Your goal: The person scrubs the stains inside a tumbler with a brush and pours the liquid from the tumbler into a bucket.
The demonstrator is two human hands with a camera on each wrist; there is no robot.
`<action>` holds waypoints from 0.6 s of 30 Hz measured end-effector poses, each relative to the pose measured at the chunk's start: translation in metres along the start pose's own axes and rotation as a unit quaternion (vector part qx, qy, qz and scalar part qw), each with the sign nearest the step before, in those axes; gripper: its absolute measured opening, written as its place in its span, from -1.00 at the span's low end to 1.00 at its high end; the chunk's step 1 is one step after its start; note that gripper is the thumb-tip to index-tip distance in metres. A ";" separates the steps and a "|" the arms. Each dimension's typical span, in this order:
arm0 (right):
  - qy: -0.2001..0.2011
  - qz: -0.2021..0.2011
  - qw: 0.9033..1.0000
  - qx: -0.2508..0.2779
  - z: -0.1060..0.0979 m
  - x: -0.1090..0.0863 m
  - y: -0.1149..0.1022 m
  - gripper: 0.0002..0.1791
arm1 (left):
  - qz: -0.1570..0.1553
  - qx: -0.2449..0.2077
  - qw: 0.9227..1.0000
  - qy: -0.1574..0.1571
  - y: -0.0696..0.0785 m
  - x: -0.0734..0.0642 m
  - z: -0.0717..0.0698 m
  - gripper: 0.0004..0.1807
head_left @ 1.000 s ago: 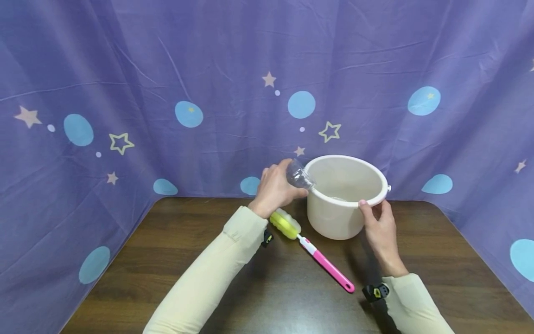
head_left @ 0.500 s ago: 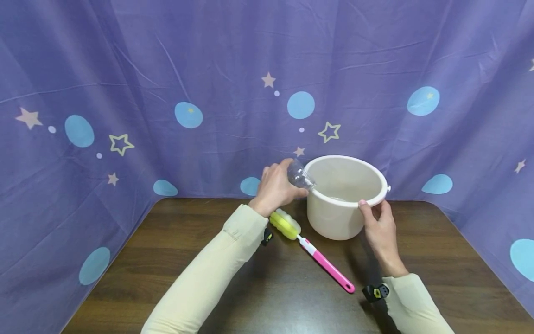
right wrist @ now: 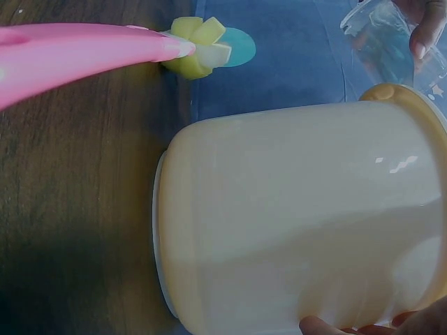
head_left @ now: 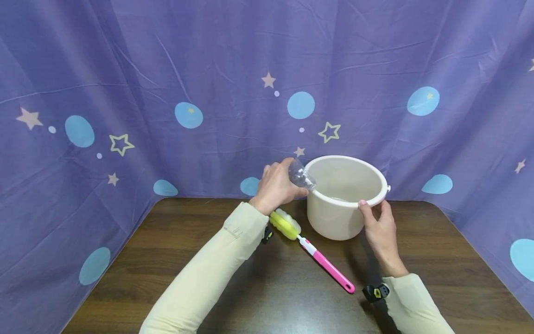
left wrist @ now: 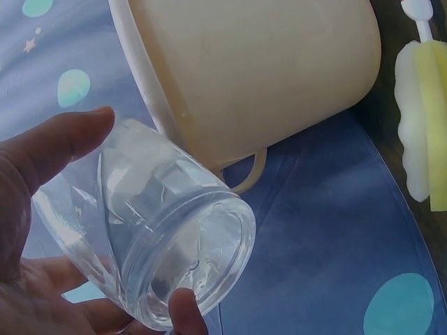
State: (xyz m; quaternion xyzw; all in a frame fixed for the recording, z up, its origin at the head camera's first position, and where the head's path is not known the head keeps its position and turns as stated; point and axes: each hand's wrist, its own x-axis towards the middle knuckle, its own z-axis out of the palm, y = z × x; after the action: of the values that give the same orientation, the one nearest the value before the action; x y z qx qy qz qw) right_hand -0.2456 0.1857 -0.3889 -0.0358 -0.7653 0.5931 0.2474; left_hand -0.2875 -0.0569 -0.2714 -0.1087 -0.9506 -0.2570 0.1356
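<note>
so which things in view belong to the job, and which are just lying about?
In the job:
white bucket, gripped by the right fingers
clear container, tilted at the bucket's rim, held by the left fingers

Lying about:
sponge brush, on the table, untouched right now

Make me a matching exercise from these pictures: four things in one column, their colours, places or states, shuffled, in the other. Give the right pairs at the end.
Column 1
1. clear container
2. bucket
3. brush
4. right hand

Column 2
A. pink, white and yellow, lying on the table
B. grips the bucket
C. tilted, held by the left hand
D. off-white, open at the top

Pairs: 1-C, 2-D, 3-A, 4-B
</note>
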 end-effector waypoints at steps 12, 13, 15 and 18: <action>0.001 -0.001 1.000 0.002 0.001 0.000 -0.001 -0.30 | -0.006 0.005 1.000 -0.003 0.001 -0.001 -0.001 0.03; 0.002 -0.002 1.000 0.004 0.001 0.000 -0.001 -0.30 | -0.006 0.005 1.000 -0.004 0.002 -0.001 -0.001 0.03; 0.004 -0.002 1.000 0.006 0.001 0.001 -0.001 -0.31 | -0.007 0.006 1.000 -0.004 0.002 0.000 -0.002 0.03; 0.003 -0.002 1.000 0.006 0.001 0.000 -0.001 -0.31 | -0.009 0.007 1.000 -0.007 0.002 0.000 -0.002 0.03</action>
State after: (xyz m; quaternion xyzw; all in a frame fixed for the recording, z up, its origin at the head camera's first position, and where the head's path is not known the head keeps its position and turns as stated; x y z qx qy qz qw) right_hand -0.2462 0.1846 -0.3880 -0.0344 -0.7608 0.5972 0.2517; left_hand -0.2868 -0.0560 -0.2689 -0.1011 -0.9542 -0.2507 0.1279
